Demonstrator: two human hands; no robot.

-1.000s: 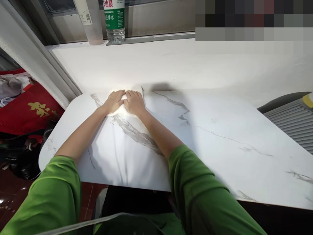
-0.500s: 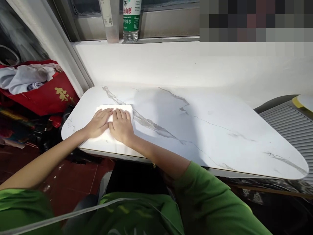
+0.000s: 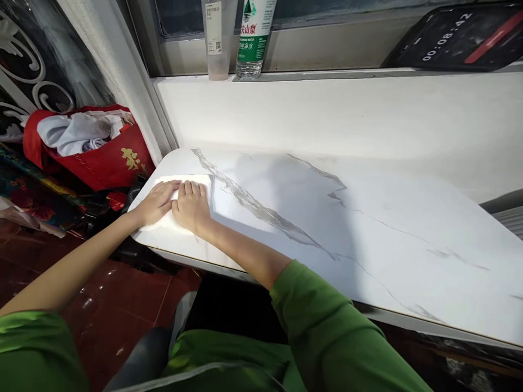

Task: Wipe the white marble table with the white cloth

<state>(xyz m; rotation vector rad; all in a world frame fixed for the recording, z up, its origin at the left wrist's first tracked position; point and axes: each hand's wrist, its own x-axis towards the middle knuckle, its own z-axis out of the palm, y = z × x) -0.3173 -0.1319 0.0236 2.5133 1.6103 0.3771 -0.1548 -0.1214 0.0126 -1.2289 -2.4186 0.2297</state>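
Note:
A folded white cloth (image 3: 204,185) lies at the near left corner of a white marble-patterned table (image 3: 327,218). My left hand (image 3: 157,201) rests flat on the cloth's left part, fingers stretched out. Beside it and touching it, my right hand (image 3: 191,206) lies flat on the cloth, fingers extended toward the far edge. Neither hand grips anything. Both arms wear green sleeves pushed up to the elbow.
A white sill (image 3: 327,109) runs behind the table, bearing a water bottle (image 3: 253,38), a translucent cup (image 3: 216,41) and a dark phone showing a timer (image 3: 453,35). A red bag with clothes (image 3: 90,147) stands on the floor at left. A grey ribbed object (image 3: 510,218) is at right.
Both hands slid the white cloth from the table's far edge toward its near left corner, staying flat on it. The view turned left, bringing the red bag and the phone into sight.

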